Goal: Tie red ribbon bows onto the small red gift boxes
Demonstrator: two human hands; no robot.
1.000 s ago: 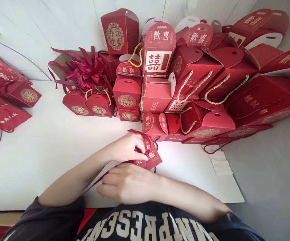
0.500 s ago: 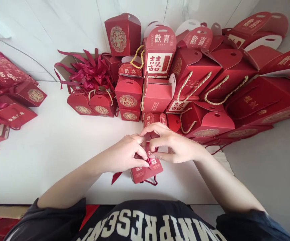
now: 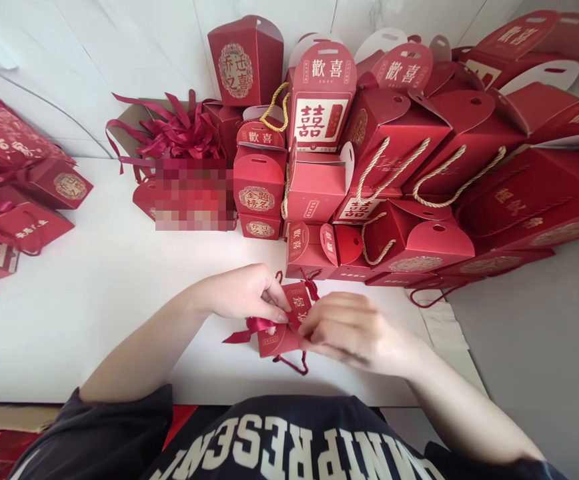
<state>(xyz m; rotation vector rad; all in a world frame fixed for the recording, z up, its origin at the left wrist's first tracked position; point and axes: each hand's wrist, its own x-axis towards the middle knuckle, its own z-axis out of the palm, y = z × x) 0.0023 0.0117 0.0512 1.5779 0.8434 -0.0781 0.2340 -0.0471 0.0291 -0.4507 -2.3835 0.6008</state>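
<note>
A small red gift box (image 3: 273, 343) with pale lettering lies on the white table in front of me. A dark red ribbon (image 3: 255, 325) crosses its top, one tail sticking out to the left. My left hand (image 3: 249, 293) pinches the ribbon at the box's top from the left, thumb and fingers together. On the right side of the box, my right hand (image 3: 349, 330) has its fingers curled together over the ribbon, slightly blurred. The ribbon part between its fingertips is mostly hidden. Dark red cord handles show at the box's near and far edges.
Stacked red gift boxes (image 3: 314, 187), some with gold rope handles, stand behind and to the right. At the back left a carton (image 3: 137, 127) holds a heap of ribbons (image 3: 182, 133). More ribboned boxes (image 3: 44, 223) lie at the far left. A grey wall borders the right.
My right hand has moved down and its fingers have closed in. My left hand has shifted slightly left and up. More ribbon shows at the left, and the small box sits slightly further left.
</note>
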